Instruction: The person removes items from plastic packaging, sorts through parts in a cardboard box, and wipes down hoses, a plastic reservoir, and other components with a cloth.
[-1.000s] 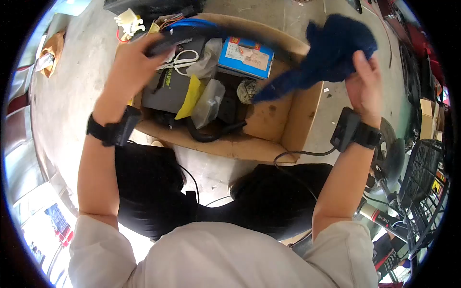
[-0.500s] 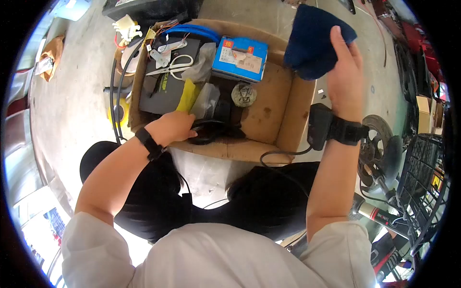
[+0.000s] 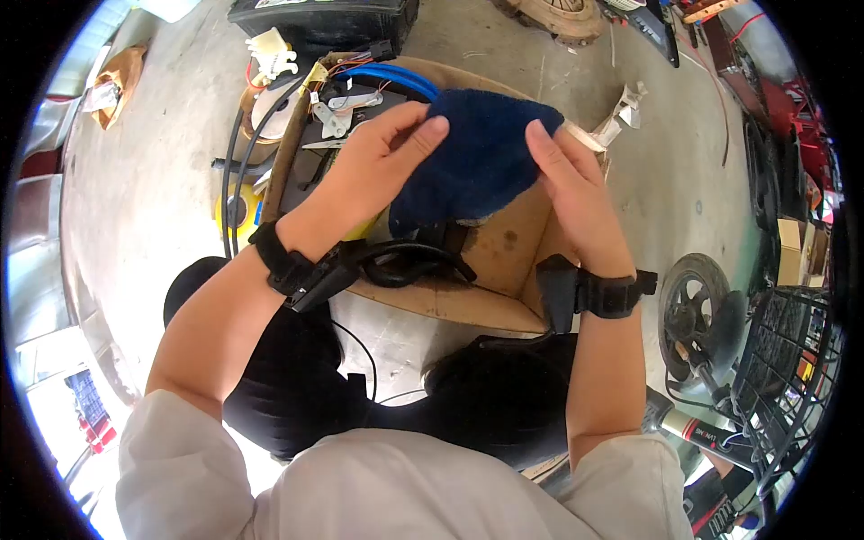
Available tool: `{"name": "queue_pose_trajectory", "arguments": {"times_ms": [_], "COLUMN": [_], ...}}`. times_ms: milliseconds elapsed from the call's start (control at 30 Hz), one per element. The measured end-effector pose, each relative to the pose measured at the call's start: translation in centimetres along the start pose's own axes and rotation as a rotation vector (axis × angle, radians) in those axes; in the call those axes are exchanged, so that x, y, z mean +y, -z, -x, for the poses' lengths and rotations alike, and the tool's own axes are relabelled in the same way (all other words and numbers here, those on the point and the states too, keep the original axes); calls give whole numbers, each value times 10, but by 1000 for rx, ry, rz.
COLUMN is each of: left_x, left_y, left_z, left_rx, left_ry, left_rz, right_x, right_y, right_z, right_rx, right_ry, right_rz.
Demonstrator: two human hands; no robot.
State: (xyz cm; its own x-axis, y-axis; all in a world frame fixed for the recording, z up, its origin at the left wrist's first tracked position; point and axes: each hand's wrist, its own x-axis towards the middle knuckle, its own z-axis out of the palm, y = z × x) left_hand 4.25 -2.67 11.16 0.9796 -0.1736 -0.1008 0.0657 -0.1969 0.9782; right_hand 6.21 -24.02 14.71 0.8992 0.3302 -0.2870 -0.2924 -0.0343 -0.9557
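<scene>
A dark blue cloth (image 3: 477, 157) is stretched between my two hands, above the cardboard box (image 3: 450, 306). My left hand (image 3: 382, 162) pinches its left edge, thumb on top. At the right corner, my right hand (image 3: 576, 184) grips it between thumb and fingers. Below the cloth, the box holds a coiled black cable (image 3: 405, 261), blue tubing (image 3: 387, 74), and small metal levers (image 3: 346, 108) with thin wires. Part of the scissors (image 3: 324, 144) shows beside my left hand. The cloth hides most of the box's middle.
A yellow tape roll (image 3: 236, 211) and black cables (image 3: 229, 171) lie left of the box. Behind it stands a black case (image 3: 324, 25). To the right are a small wheel (image 3: 702, 315) and a black wire basket (image 3: 783, 360). A brown bag (image 3: 117, 85) lies far left.
My right hand has brought the blue cloth left and down over the box. My left hand has left the yellow item in the box and risen to take the cloth's left edge.
</scene>
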Motion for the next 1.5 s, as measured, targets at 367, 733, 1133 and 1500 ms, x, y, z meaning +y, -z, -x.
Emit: {"name": "queue_pose_trajectory", "arguments": {"times_ms": [367,733,1133,1500], "left_x": [14,24,24,-60], "left_y": [16,18,57,184], "left_z": [-4,1,-9,-22], "left_rx": [148,215,436,431], "left_ry": [246,-114,-67,-43], "left_rz": [451,75,234,120], "right_x": [-5,25,20,-35], "right_y": [26,5,-28,118], "right_z": [-14,-10,-21,-18], "right_rx": [151,-379,-90,424], "right_ry": [181,128,108,630], "right_rz": [93,-537,-117,-103]}}
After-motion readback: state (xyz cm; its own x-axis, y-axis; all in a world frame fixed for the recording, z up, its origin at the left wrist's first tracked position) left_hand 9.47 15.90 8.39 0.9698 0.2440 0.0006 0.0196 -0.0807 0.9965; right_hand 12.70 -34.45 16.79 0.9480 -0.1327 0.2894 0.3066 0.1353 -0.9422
